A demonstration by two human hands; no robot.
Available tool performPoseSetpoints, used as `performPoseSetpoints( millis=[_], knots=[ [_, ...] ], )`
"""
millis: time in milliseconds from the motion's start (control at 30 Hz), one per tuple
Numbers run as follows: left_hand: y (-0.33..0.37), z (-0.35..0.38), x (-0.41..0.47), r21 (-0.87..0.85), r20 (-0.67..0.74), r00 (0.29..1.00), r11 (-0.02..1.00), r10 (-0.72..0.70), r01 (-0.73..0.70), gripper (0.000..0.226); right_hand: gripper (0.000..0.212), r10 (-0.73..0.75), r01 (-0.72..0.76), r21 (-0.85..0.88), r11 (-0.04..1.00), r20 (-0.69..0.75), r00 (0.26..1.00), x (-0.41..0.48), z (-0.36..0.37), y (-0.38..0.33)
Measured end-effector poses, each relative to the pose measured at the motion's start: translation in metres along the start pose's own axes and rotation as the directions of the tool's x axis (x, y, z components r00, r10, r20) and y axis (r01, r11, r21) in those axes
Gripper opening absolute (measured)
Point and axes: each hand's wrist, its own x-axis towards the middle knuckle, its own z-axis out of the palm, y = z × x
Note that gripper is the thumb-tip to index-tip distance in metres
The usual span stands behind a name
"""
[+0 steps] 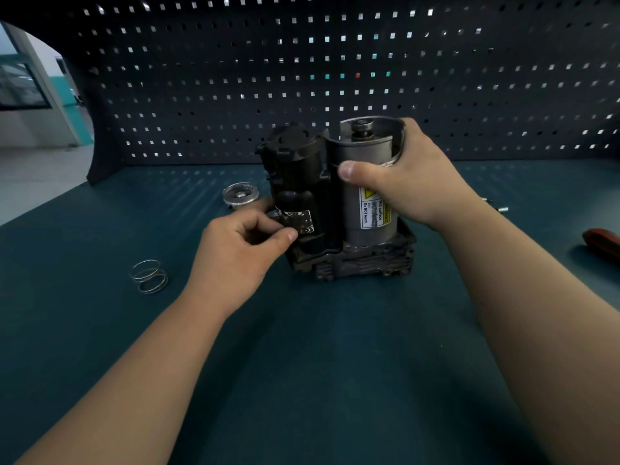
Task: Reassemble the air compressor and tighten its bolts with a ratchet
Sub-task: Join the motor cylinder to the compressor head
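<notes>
The air compressor stands upright on the green bench, a black housing on the left and a grey motor cylinder with a warning label on the right. My right hand grips the grey cylinder near its open top, thumb across the front. My left hand holds the lower black part by the worn sticker, thumb on its front and fingers behind it. A metal end cap lies just left of the compressor. A coil spring lies further left.
A dark pegboard rises behind the bench. Small bolts lie at the right, past my right wrist. A red-handled tool sits at the right edge. The bench's left edge drops off toward a hallway.
</notes>
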Motion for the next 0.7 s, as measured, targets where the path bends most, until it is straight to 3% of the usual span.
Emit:
performPoseSetpoints(
  millis=[200, 400, 700],
  knots=[
    [0.004, 0.01, -0.003, -0.171, 0.015, 1.0, 0.985, -0.02, 0.022, 0.017, 0.071, 0.006, -0.006, -0.003, 1.0, -0.018, 1.0, -0.001, -0.006, 0.004],
    [0.0, 0.017, -0.007, -0.031, -0.119, 0.991, 0.998, -0.065, 0.061, 0.011, 0.067, -0.001, 0.001, 0.002, 1.0, -0.011, 1.0, -0.001, -0.006, 0.006],
    [0.003, 0.017, -0.009, 0.094, -0.094, 0.988, 0.989, 0.121, -0.113, 0.019, 0.067, -0.009, 0.01, 0.013, 1.0, -0.007, 1.0, 0.0, -0.006, 0.007]
  ],
)
